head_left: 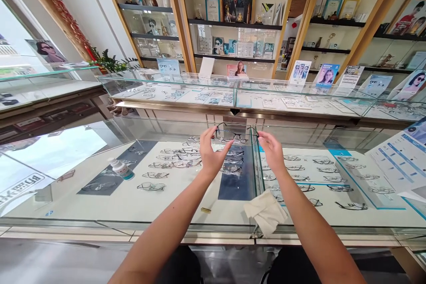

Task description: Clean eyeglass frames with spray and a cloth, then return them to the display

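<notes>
Eyeglasses [237, 136], dark and thin-rimmed, held above a glass counter [186, 215] near its far side; clock positions are read from the eyeglasses, 12 o'clock pointing away from the wearer. The left hand [211, 153] grips the 9 o'clock end, thumb reaching toward the lower rim; the right hand [272, 151] pinches the 3 o'clock end near the hinge. Both grips are closed on the frame, and the temples appear unfolded toward 12 o'clock.

Handling (judged): very light, stiff at the rims, springy and fragile at hinges and bridge; lenses smooth, readily smudged. Best hold: the two end pieces beside the hinges, or the bridge, with pressure kept low and skin off the lenses; twisting one end against the other could strain the frame.

Surroundings: a pale cloth [265, 211] lies at 5 o'clock, partly over the seam between two counter sections; a small gold-coloured piece [205, 210] shows at 7 o'clock; a white-capped bottle [121, 169] is at 8 o'clock. Upright printed sheets [396, 159] bound the 3 o'clock side, and a rear display case [176, 91] crosses 12 o'clock.

Edges (judged): glass borders pass close to the hands, so a low sweep risks a knock; the air above the counter gives the most room, with greater sideways latitude toward 9 o'clock.
</notes>
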A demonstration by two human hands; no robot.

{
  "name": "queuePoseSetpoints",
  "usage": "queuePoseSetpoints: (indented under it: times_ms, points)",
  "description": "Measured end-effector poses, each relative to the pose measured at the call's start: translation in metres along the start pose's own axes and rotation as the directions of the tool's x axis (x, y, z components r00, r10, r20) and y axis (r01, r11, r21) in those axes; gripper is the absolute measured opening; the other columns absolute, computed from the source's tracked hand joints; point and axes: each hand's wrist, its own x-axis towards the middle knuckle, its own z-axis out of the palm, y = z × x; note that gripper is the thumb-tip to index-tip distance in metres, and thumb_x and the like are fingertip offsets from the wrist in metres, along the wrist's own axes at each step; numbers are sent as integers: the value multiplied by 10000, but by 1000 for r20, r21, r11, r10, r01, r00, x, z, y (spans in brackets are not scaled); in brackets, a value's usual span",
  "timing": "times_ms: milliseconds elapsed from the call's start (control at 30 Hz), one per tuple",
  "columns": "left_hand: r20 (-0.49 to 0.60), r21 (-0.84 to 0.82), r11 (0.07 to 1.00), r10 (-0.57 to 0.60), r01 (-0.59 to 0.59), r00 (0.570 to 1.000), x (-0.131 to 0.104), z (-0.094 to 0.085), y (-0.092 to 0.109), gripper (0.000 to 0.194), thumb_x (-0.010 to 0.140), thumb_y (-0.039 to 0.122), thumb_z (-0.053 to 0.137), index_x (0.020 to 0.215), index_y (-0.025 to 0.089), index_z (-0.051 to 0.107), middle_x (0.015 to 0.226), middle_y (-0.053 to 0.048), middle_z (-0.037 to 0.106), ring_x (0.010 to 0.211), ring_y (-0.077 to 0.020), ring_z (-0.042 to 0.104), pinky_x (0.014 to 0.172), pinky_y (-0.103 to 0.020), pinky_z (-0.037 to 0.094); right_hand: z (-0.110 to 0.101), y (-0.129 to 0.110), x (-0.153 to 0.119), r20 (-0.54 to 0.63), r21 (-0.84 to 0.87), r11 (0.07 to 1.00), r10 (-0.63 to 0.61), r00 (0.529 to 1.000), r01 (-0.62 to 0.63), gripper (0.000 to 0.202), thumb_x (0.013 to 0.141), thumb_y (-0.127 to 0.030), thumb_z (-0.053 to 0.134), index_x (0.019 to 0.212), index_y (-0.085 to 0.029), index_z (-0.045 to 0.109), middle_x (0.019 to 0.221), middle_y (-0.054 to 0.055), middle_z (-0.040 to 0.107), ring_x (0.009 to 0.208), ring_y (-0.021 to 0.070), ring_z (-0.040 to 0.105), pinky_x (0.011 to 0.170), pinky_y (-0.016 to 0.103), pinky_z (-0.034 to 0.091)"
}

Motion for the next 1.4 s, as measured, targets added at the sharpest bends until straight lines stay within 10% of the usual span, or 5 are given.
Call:
queuePoseSetpoints:
  times_ms: [700, 1400]
  points:
    - [158, -34, 994, -102, 109, 982, -7, 6, -16, 660, 905, 538, 796, 1431, 207, 572, 1348, -169, 654, 1253, -294, 632, 904, -421, 617, 1, 11, 1, 235, 324, 887, 260, 936, -328, 353, 892, -519, 791, 1185, -327, 840, 1310, 54, 779, 1145, 258, 723, 930, 375, 572]
    - [282, -262, 919, -218, 294, 934, -8, 6, -17, 701, 891, 417, 841, 1500, 246, 540, 1500, -141, 637, 1330, -282, 663, 1108, -440, 568, 0, 9, 3, 314, 386, 850, 245, 917, -360, 316, 901, -454, 758, 1173, -320, 844, 1215, 47, 797, 1038, 220, 704, 862, 356, 539]
